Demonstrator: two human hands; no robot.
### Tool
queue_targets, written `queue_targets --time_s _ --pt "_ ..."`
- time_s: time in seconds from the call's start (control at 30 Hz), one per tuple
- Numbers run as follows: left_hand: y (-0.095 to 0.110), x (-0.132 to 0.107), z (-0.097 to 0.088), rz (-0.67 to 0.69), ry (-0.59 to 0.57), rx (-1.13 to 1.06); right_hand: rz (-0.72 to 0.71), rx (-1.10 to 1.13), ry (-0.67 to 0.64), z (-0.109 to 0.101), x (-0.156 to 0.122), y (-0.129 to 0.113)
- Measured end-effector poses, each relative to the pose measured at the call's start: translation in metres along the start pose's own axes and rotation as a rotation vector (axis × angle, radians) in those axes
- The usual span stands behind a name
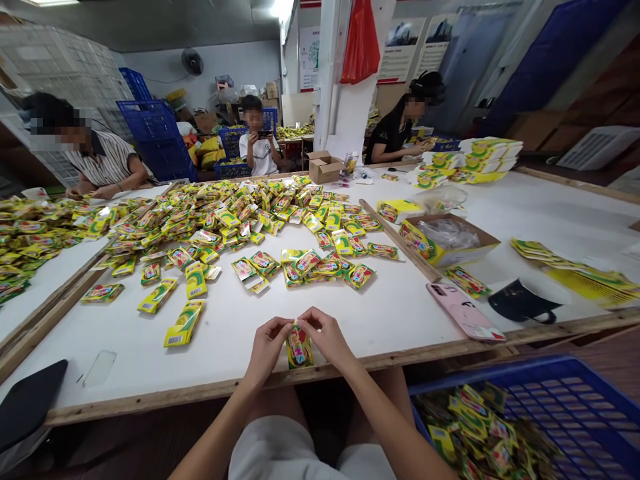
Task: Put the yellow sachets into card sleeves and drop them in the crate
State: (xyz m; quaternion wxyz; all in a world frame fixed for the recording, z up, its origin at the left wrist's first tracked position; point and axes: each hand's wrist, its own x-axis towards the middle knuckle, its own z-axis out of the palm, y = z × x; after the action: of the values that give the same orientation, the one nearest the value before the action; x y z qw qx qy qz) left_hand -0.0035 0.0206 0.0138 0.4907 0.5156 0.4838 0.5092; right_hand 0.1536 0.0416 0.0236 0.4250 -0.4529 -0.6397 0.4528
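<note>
Both my hands meet at the near edge of the white table (400,313), pinching the top of one small yellow-green packet (299,350) that hangs between them. My left hand (267,347) grips its upper left corner and my right hand (327,337) grips its upper right corner. Beyond them a big heap of the same packets (235,220) covers the middle of the table, with loose ones (185,323) lying to the left.
A pink phone (465,310) and a black cup (523,301) lie to the right, behind them an open cardboard box (450,240). A blue crate (550,413) with packets stands at lower right. Three other people sit at the far side. A dark object (27,403) rests at lower left.
</note>
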Motion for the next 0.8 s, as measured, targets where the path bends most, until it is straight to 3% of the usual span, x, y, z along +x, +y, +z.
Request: queue_targets --time_s 0.1,0.17,0.23,0.3,0.4,0.47,0.53,0.63,0.7,0.8 --pt "-0.001 -0.008 -0.003 0.009 -0.074 0.028 -0.008 0.040 -0.026 0.003 -0.009 -0.002" --pt "-0.001 -0.008 -0.007 0.034 -0.100 0.087 -0.026 -0.004 0.023 -0.009 -0.018 -0.009" --pt "0.000 0.000 -0.012 0.079 -0.085 0.172 -0.027 -0.118 0.128 -0.042 -0.034 -0.019" --pt "0.001 0.019 -0.015 0.144 -0.030 0.270 0.029 -0.280 0.227 -0.092 -0.058 -0.027" --pt "0.006 0.071 -0.007 0.285 0.036 0.438 0.147 -0.540 0.237 -0.164 -0.094 -0.031" --pt "0.010 0.112 0.007 0.376 0.029 0.547 0.169 -0.618 0.295 -0.187 -0.108 -0.031" --pt "0.014 0.148 0.025 0.407 -0.001 0.628 0.182 -0.586 0.312 -0.181 -0.111 -0.031" --pt "0.019 0.172 0.045 0.432 -0.044 0.629 0.170 -0.431 0.239 -0.141 -0.099 -0.028" --pt "0.019 0.162 0.048 0.444 -0.052 0.622 0.138 -0.330 0.225 -0.112 -0.086 -0.022" --pt "0.011 0.115 0.039 0.423 0.019 0.517 0.074 -0.174 0.278 -0.075 -0.063 -0.010"
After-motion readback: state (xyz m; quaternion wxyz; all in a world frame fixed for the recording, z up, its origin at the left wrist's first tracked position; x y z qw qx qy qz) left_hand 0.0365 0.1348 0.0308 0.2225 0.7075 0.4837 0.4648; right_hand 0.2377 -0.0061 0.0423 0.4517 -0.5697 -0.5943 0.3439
